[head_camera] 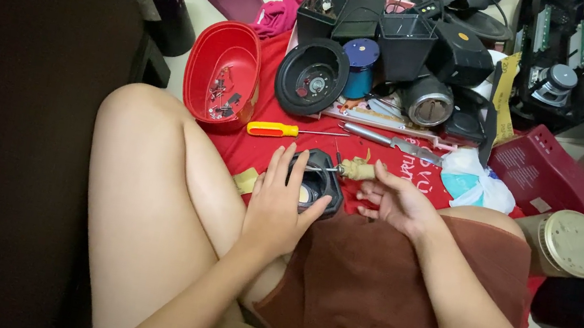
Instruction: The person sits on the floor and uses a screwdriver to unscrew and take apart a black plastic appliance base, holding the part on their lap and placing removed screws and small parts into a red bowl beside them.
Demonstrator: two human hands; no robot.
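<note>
We are steadying with our left hand point(274, 212) a small black housing point(318, 184) on the red cloth point(262, 153) near its front edge, while our right hand point(398, 202) is gripping a pale-handled screwdriver point(352, 170); the housing seems rigid, light, best held by its sides.

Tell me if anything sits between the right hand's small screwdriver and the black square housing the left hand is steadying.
Nothing visible does. The right hand holds a small tan-handled screwdriver whose thin metal shaft already reaches the top edge of the black square plastic housing. The left hand grips that housing's left side, clear of the shaft.
</note>
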